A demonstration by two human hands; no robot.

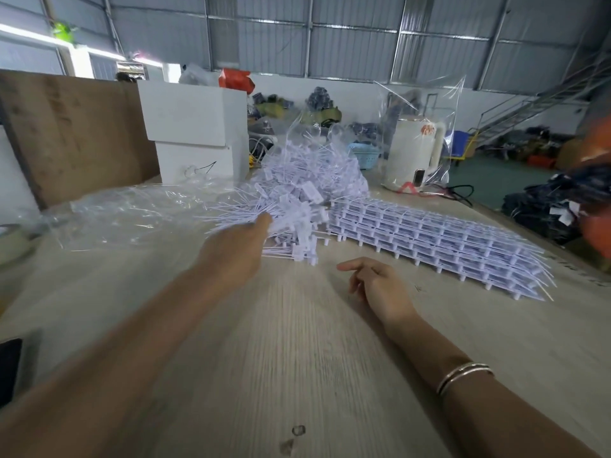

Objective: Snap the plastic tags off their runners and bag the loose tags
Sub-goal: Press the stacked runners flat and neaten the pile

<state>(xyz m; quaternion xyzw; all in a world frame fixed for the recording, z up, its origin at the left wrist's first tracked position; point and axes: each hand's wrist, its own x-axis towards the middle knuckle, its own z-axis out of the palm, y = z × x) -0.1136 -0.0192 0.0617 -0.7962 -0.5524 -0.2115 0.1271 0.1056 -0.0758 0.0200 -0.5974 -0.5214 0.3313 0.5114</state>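
Note:
A heap of loose white plastic tags (307, 190) lies at the table's middle back, spilling out of a clear plastic bag (132, 209) that stretches flat to the left. To the right lies a stack of tag sheets on their runners (429, 239). My left hand (238, 249) is blurred and reaches into the near edge of the heap. It grips a bunch of tags whose thin tails fan out to its left. My right hand (380, 285) rests on the table in front of the stack, fingers loosely curled and holding nothing.
A white box (195, 127) and a brown board (72, 127) stand at the back left. A white kettle inside a clear bag (413, 153) stands at the back right. A tape roll (13, 239) and a dark phone (10, 368) lie at the left edge.

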